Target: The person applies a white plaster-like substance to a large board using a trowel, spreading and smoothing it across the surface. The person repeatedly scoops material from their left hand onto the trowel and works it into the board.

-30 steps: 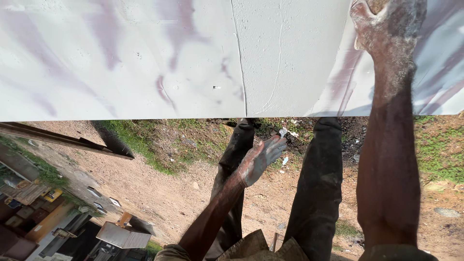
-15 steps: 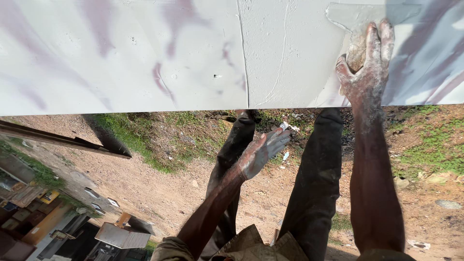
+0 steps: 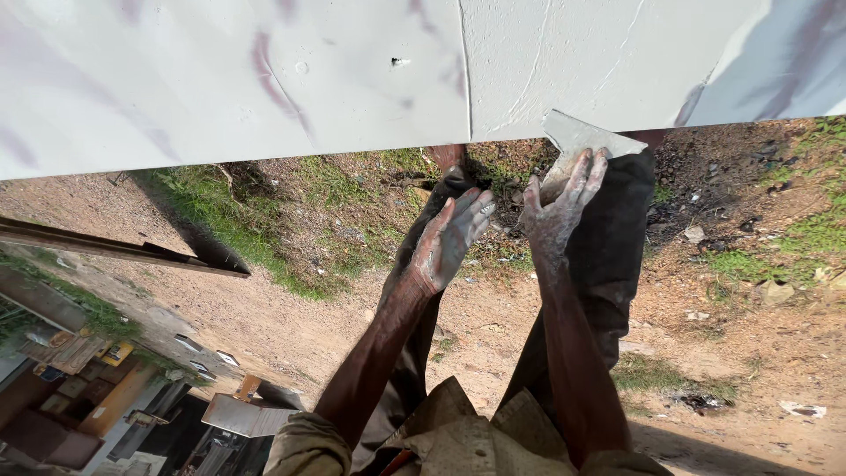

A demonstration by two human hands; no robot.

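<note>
Gripping a flat putty blade [image 3: 577, 141] at centre-right of the frame, the right hand [image 3: 557, 211] points its long axis up toward the white wall's [image 3: 264, 79] lower edge just above, while the left hand [image 3: 449, 240], open and empty, hangs just beside, lower-left.

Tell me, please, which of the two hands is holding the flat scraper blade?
The right hand: its fingers press on the flat grey scraper blade at the white wall's lower edge. The left hand hangs open and holds nothing.

The scraper's handle [image 3: 553, 189] is hidden, probably inside the right hand [image 3: 557, 211].
</note>
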